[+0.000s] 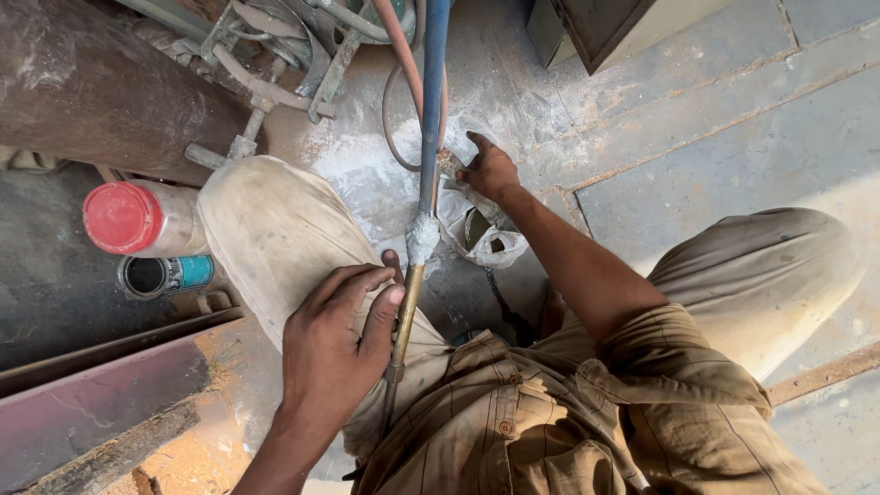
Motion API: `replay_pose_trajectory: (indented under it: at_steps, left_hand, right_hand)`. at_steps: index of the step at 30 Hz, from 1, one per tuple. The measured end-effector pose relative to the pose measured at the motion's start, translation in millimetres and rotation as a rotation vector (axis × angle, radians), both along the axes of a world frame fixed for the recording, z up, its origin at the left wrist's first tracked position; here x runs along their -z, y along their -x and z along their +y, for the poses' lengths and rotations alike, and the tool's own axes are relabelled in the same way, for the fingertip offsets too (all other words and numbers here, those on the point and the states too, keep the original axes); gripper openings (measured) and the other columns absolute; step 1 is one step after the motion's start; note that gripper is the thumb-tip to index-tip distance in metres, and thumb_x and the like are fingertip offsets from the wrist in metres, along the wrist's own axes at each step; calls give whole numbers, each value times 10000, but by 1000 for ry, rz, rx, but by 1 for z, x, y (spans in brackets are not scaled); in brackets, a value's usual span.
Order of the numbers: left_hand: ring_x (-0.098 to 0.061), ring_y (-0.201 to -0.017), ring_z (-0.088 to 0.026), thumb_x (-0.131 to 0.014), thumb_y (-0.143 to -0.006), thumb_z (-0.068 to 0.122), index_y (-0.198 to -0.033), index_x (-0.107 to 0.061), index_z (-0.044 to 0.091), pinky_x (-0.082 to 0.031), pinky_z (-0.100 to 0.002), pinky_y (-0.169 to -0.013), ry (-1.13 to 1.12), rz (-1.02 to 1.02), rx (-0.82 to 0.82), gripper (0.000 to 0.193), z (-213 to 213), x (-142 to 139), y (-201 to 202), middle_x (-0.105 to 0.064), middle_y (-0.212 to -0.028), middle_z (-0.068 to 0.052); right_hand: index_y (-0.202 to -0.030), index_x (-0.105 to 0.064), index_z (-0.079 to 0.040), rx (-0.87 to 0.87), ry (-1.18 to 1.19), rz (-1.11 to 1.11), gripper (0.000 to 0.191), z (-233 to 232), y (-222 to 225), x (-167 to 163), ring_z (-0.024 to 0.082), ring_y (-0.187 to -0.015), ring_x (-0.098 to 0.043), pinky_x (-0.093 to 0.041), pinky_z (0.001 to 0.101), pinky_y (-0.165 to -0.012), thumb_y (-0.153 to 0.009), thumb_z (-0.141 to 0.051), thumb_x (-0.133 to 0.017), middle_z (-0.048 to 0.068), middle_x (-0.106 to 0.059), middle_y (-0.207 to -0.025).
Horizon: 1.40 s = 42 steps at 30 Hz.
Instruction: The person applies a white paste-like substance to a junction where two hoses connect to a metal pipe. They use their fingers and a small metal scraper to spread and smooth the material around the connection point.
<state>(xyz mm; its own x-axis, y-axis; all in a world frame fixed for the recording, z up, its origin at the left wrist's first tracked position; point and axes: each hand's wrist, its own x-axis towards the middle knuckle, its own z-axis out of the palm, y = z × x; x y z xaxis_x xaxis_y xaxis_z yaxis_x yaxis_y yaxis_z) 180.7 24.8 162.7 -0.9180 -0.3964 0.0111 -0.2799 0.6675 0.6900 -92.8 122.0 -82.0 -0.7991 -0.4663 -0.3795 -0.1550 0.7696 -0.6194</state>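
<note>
Head view, looking down on a crouched person; both knees, khaki trousers and shirt front fill the lower middle.

Hidden or unclear:
- Brass torch tube (404, 316): lower end passes behind the left hand and is lost against the shirt; its tip cannot be seen.
- Hoses: upper ends cut off by the top edge.
- Dark cylinder (87, 87), top left: only part in frame.
- Box (605, 27), top right: corner only.
- White bag (472, 234): contents hard to make out, partly masked by the right forearm.
- Metal clamp fittings (275, 55), top: tangled, number uncertain.

Count:
- Hands, two. Left hand (335, 344) lies on the left knee, fingers curled loosely about the brass tube, thumb and forefinger touching it. Right hand (488, 170) reaches forward to the floor, fingers closed around a small rusty-looking piece (451, 163) at the bag's upper edge; what the piece is cannot be told.
- Hoses, two: one blue hose (433, 82), running straight down to a chalky white joint (423, 236) above the brass tube; one reddish hose (403, 64), looping beside it.
- Containers, two, both left of the left knee: one jar with red lid (122, 217), one open tin with teal label (165, 275) just below it.
- Steel beam (101, 394), one, lower left, rust-coloured.
- Floor (715, 137): grey slabs, white powder scattered around the bag.
</note>
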Motion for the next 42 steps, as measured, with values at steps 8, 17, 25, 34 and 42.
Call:
replay_pose_trajectory:
  at_steps: [8,17,25,34,42]
  left_hand:
    - [-762,-947,-224,-688,-988,161,-1129,-732,32,-609,-338,-813,-62,272,73,196,21,-2,18,-742,-1079,-95]
    - [-709,-1032,-321,-725,-937,195,-1340,-555,-105,-573,-436,-891,159,322,244,531,48,1,110,-654,-1193,-222]
    - [-721,-842,-341,-789,-861,231,-1118,-657,-109,-547,-464,-767,106,188,314,447,59,-2,140,-700,-938,-230]
    - [-720,-712,-235,-734,-913,79,-918,-753,-14,-539,-402,-622,-7,385,152,94,58,1,114,-720,-887,-117]
    - [-764,-920,-189,-767,-959,86,-1188,-739,-1,-618,-304,-737,60,548,124,246,61,7,89,-716,-1047,-97]
  right_hand:
    - [-1608,-222,-39,390,798,-60,946,29,23,-25,108,-780,-689,-595,257,-796,-850,47,-782,47,-702,-831]
    - [-1661,-205,-23,382,1171,142,933,83,-17,-140,130,-885,-694,-576,270,-853,-960,105,-807,80,-731,-923]
    - [-1665,-183,-79,240,1244,163,997,110,-63,-187,192,-998,-762,-648,347,-921,-933,116,-831,128,-751,-1140]
    - [-1546,-472,-106,357,754,497,442,148,-109,-172,316,-1567,-411,-385,493,-1292,-1141,-248,-580,183,-435,-1640]
    - [-1511,-589,-162,156,365,537,469,142,-149,-167,417,-1638,60,-78,662,-1303,-1050,-244,-599,209,-33,-1758]
